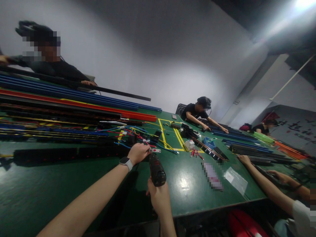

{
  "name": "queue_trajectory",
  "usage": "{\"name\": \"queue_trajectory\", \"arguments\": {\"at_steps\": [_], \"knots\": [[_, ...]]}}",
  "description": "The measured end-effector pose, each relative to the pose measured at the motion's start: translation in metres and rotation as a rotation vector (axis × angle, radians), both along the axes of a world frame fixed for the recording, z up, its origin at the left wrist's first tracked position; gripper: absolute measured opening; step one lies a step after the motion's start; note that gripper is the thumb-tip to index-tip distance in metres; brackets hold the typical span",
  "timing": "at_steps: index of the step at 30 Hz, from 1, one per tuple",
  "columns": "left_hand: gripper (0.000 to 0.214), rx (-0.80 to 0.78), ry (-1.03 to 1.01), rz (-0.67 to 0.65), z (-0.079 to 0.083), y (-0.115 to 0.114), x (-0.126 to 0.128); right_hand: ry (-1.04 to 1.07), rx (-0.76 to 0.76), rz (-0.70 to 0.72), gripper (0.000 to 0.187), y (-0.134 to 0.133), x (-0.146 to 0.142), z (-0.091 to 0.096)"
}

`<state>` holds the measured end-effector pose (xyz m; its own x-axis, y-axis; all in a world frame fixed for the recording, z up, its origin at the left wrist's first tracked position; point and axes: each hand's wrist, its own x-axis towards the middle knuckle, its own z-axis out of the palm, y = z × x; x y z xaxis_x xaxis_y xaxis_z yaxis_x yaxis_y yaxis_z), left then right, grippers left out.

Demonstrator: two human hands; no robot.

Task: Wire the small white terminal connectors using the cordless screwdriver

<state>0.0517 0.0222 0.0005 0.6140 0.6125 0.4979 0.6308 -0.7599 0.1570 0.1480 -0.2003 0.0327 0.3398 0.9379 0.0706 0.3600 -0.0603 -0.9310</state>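
Observation:
My right hand [158, 194] is wrapped around the grip of a black cordless drill [158, 169], which points away from me over the green table. My left hand [138, 153], with a grey-banded watch on its wrist, is closed just by the drill's front end. What its fingers pinch is hidden. A small white and red part [156, 150] shows right beside those fingertips. Beyond the left hand, blue, red and yellow wires [134, 129] spread out around black pieces. A long black bar [74, 156] with small red marks lies to the left, running toward that hand.
Long blue [81, 95] and orange rails [98, 110] lie along the far left. Yellow tape [161, 131] marks the table [187, 181]. Red small parts [195, 153], a white block [189, 145] and a plastic bag [236, 180] lie rightward. Several co-workers are around, one person's arms [269, 191] reaching in at right.

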Motion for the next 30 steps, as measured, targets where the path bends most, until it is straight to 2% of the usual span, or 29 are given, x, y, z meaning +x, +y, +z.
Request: {"name": "queue_trajectory", "arguments": {"at_steps": [8, 17, 24, 30], "knots": [[0.023, -0.005, 0.005, 0.009, 0.000, 0.000, 0.000, 0.023, 0.008, 0.003, 0.022, 0.002, 0.003, -0.007], [0.022, -0.012, 0.001, 0.023, 0.002, -0.001, 0.000, 0.006, 0.017, -0.018, 0.023, -0.001, -0.001, 0.002], [0.024, 0.008, 0.008, 0.022, -0.001, 0.001, 0.001, 0.021, 0.023, 0.016, 0.020, 0.003, 0.003, -0.010], [0.023, 0.012, 0.008, 0.026, 0.000, -0.001, 0.000, -0.011, 0.025, 0.019, 0.021, 0.003, 0.004, -0.010]]}}
